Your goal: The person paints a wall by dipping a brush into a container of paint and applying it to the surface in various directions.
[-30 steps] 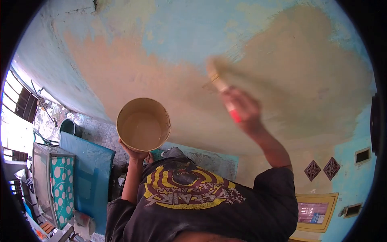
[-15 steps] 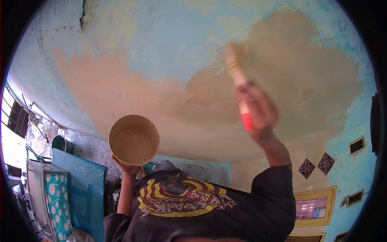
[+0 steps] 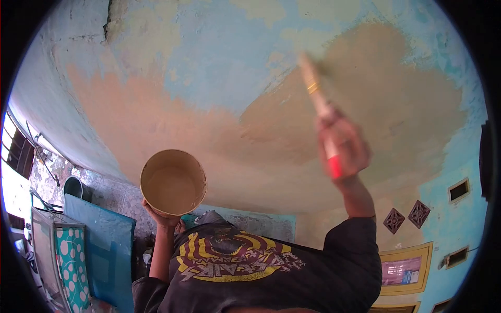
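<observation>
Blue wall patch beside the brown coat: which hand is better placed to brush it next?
Right, most likely: the right hand grips the brush, bristles up near the edge between brown coat and blue wall patch. The left hand is lower in view, occupied holding the bucket.

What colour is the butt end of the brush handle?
The butt end is bright red, seen in the head view.

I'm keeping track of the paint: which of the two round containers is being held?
The tan bucket of paint, held in the left hand; the dark container sits toward the picture's left edge, untouched.
</observation>
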Motion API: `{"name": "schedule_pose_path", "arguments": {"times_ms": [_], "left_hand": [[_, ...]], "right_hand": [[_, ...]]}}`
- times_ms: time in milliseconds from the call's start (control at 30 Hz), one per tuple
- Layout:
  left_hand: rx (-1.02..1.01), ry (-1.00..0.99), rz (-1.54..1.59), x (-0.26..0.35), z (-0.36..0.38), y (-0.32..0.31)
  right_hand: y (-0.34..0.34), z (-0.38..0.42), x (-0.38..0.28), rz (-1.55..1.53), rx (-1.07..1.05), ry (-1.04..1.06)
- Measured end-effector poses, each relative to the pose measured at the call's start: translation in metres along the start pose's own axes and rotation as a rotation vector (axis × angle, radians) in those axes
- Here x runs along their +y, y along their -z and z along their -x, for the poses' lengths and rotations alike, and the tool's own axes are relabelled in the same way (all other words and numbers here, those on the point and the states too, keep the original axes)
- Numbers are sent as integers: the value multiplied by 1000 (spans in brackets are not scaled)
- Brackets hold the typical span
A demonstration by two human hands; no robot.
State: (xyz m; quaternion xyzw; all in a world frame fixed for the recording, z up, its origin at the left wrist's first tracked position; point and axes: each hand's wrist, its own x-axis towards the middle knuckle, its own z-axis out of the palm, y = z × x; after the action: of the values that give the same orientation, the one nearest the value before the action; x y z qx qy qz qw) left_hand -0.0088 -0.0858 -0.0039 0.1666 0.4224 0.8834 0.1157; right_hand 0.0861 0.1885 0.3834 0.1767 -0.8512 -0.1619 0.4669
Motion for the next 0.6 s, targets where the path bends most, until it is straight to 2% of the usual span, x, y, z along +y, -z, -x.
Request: {"name": "schedule_pose_path", "arguments": {"times_ms": [33,67,100,133,200,233,300,367,433,467,500,567,600], "left_hand": [[42,64,118,0,0,1],[91,123,239,0,1,2],[171,237,551,0,1,4],[249,353,862,0,1,7],[129,344,844,-10,4,20],[68,341,833,-10,3,21],[53,344,850,-9,1,17],[35,342,853,-6,-1,13],[18,331,843,-6,-2,10],[54,247,622,-8,0,8],[86,163,401,-12,2,5],[72,73,171,-11,5,5],[34,60,165,-8,5,6]], "right_hand": [[-7,15,-9,-30,-77,60],[-17,27,-20,-187,-229,-12],[-25,36,-27,-343,-381,-86],[-29,39,-24,-349,-409,-112],[-37,39,-8,-357,-462,-169],[-34,29,6,-499,-295,-250],[-3,-5,18,-299,-148,-233],[27,-25,15,54,-4,-134],[24,-21,17,175,24,-65],[21,-16,18,235,37,-30],[6,7,17,188,-106,-3],[-18,38,-9,219,-346,159],[-26,53,-19,12,-453,118]]}}
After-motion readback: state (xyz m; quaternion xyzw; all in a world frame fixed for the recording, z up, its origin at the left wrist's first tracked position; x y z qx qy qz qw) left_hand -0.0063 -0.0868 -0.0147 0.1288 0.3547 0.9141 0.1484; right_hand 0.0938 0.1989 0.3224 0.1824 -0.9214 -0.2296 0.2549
